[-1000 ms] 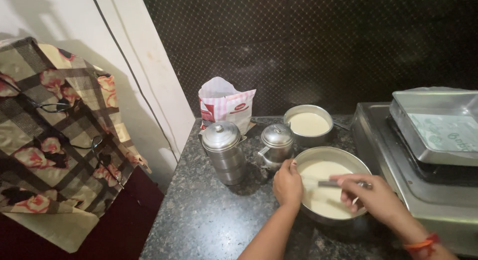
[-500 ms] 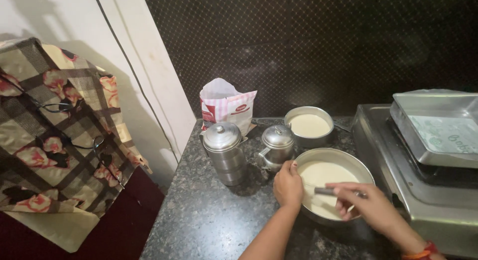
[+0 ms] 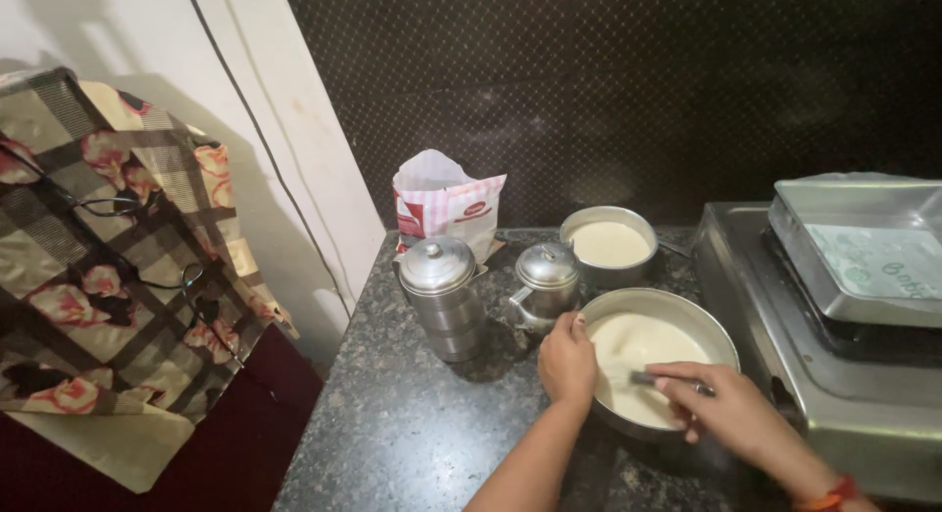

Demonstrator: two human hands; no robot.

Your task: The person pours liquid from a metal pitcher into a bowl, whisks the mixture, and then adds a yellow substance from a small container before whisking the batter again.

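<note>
A wide steel bowl [image 3: 706,321] full of pale batter sits on the dark granite counter [image 3: 412,424]. My left hand [image 3: 567,360] grips the bowl's near-left rim. My right hand [image 3: 731,414] is closed on a metal spoon [image 3: 655,379] whose end dips into the batter. Behind it stands a smaller steel pot [image 3: 608,245] with the same pale batter.
A lidded steel canister [image 3: 440,294] and a small lidded steel jug [image 3: 546,282] stand left of the bowl. An open pink-and-white flour bag [image 3: 446,210] leans at the back. A steel stove [image 3: 834,375] on the right carries a square tray [image 3: 859,247]. A patterned cloth [image 3: 98,257] hangs on the left.
My right hand has moved with the spoon across the batter, toward the bowl's near side. My left hand stays on the rim.
</note>
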